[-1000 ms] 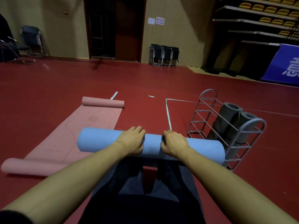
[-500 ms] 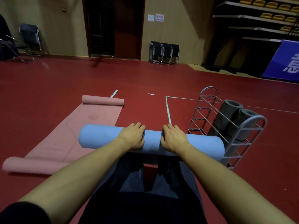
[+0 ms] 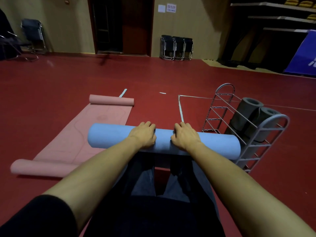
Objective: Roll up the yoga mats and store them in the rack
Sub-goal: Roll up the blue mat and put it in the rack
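A blue yoga mat (image 3: 109, 135), rolled into a thick tube, lies across the red floor just in front of my knees. My left hand (image 3: 143, 134) and my right hand (image 3: 184, 135) sit side by side on its middle, fingers curled over the top of the roll. To the left a pink yoga mat (image 3: 95, 127) is spread flat, with both ends curled up. At the right stands a grey wire rack (image 3: 273, 120) that touches the blue roll's right end. Two dark grey rolled mats (image 3: 248, 106) lie in it.
Folded chairs (image 3: 177, 47) lean against the far wall beside a dark doorway (image 3: 119, 24). More chairs (image 3: 32, 36) stand at the far left. A blue banner (image 3: 304, 55) and dark tiered shelving fill the far right. White tape lines (image 3: 180, 110) mark the floor ahead.
The blue roll has edged slightly forward under both hands, and the view has shifted a little. The grip looks the same.
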The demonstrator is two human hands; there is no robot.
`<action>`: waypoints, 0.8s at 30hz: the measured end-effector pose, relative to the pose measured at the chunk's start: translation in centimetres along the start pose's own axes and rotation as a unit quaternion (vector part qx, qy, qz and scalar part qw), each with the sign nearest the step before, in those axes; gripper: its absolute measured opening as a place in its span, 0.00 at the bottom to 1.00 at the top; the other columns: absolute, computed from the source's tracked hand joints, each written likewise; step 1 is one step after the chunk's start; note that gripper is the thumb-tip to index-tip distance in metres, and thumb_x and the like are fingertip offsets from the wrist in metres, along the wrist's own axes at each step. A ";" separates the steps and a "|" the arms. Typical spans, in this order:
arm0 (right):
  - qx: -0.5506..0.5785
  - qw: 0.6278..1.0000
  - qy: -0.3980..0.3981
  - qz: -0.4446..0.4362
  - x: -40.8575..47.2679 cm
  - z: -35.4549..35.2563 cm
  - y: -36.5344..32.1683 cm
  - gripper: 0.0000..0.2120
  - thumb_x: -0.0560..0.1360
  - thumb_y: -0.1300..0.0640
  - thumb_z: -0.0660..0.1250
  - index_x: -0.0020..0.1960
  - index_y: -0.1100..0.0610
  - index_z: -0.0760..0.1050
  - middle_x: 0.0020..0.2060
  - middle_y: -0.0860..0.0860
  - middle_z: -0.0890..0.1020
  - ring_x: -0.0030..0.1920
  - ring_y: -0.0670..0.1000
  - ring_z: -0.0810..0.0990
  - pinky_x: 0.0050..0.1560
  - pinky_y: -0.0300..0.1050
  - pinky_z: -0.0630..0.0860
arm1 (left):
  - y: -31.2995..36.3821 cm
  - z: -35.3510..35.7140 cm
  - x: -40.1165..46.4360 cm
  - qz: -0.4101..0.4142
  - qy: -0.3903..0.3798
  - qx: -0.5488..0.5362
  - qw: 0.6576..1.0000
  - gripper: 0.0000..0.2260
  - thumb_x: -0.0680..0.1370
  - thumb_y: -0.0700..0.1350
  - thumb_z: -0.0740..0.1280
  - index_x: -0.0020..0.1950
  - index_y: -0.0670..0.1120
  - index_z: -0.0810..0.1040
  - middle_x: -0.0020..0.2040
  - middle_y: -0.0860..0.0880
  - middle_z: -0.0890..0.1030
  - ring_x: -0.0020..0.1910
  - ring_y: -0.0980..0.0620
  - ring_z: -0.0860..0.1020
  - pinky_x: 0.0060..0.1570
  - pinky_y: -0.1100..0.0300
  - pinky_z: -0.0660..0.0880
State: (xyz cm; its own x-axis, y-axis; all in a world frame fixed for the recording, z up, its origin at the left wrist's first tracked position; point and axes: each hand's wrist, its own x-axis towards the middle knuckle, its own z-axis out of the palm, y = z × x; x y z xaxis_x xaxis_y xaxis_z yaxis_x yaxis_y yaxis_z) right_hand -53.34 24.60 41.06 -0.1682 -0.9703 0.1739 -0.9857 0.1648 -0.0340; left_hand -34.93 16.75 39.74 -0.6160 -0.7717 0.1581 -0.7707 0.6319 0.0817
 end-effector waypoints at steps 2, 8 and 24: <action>-0.009 0.999 0.031 -0.013 -0.1 0.7 0.1 0.12 0.81 0.56 0.60 0.59 0.61 0.73 0.57 0.60 0.74 0.59 0.63 0.72 0.56 0.59 0.71 | -0.3 0.3 0.4 0.004 0.015 0.023 1.000 0.15 0.84 0.48 0.57 0.65 0.42 0.75 0.61 0.41 0.72 0.62 0.40 0.68 0.61 0.44 0.72; -0.026 0.999 0.029 -0.031 -0.3 0.6 0.3 0.15 0.82 0.49 0.59 0.59 0.60 0.74 0.57 0.58 0.76 0.58 0.63 0.75 0.56 0.57 0.73 | -0.5 -0.2 1.6 0.009 0.003 0.047 0.999 0.15 0.84 0.48 0.56 0.62 0.41 0.76 0.60 0.41 0.74 0.57 0.38 0.73 0.60 0.43 0.73; -0.027 0.998 -0.037 -0.038 1.9 1.1 1.6 0.22 0.79 0.39 0.58 0.62 0.55 0.69 0.61 0.55 0.76 0.64 0.61 0.73 0.73 0.64 0.59 | -1.6 0.0 2.1 -0.004 0.003 -0.016 1.000 0.17 0.84 0.53 0.58 0.63 0.43 0.76 0.63 0.42 0.73 0.63 0.40 0.71 0.60 0.44 0.73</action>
State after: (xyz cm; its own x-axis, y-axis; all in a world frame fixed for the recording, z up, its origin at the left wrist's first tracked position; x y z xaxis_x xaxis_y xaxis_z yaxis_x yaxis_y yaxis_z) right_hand -55.26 22.81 40.24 -0.0937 -0.9905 0.1004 -0.9948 0.0971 0.0297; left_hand -34.99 14.17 39.98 -0.6080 -0.7769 0.1635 -0.7704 0.6271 0.1152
